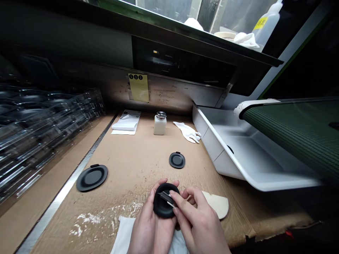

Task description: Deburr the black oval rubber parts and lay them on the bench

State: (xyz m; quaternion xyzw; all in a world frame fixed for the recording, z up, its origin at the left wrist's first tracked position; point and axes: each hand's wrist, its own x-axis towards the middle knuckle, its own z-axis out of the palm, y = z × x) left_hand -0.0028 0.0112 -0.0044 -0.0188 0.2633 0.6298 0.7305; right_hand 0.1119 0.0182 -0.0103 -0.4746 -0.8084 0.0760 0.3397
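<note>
My left hand (pixel 148 225) cups a black oval cup-like part (pixel 162 210), its hollow side facing up. My right hand (pixel 198 218) pinches a small flat blade-like piece (pixel 166 198), dark with a light edge, between thumb and index finger. This piece lies over the hollow of the black part; whether it touches the surface I cannot tell. Beside my right hand is an off-white rounded pad (pixel 218 204), partly hidden. A white cloth (pixel 124 231) lies under my left wrist. Farther off rest a small black dish-shaped part (pixel 177 160) and a larger one (pixel 92 177) at left.
Clear plastic trays (pixel 53 130) are stacked at left. A white bottle with metal top (pixel 160 124), folded paper (pixel 126 122) and a white glove (pixel 188 132) lie toward the back. At right stand a grey-white bin (pixel 212 141) and a green conveyor belt (pixel 296 123).
</note>
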